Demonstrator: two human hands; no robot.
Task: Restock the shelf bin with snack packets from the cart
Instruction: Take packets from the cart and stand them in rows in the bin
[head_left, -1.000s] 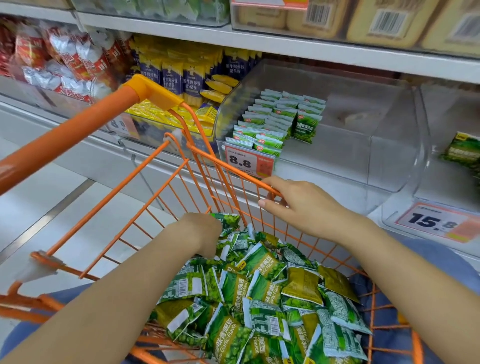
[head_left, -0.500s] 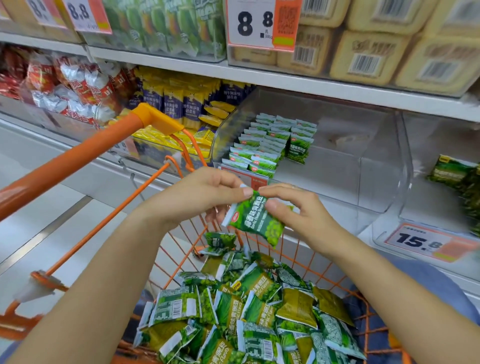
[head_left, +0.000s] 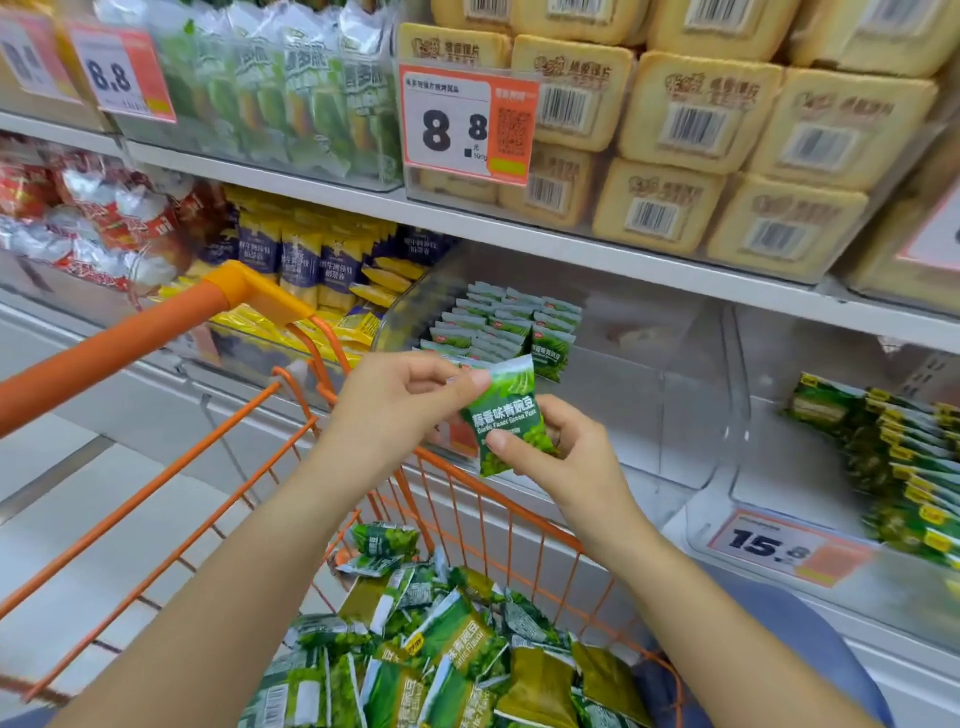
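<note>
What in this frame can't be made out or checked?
- Bin price tag, head view: mostly covered by the held packet and both hands; price unreadable.
- Cart: bottom edge cuts off the packet pile; count unknown.
- Right hand grip: fingers behind the packet, hidden.
- Right-hand bin's packets: blurred, print illegible.

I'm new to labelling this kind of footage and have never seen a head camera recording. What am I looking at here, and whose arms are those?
No machine here: a person wears a camera on the head, looking forward and down, so both arms are their own. The left hand and right hand together pinch one green snack packet above an orange cart piled with loose packets. Behind it, a clear shelf bin holds neat rows of matching packets, with much bare floor beside them.
</note>
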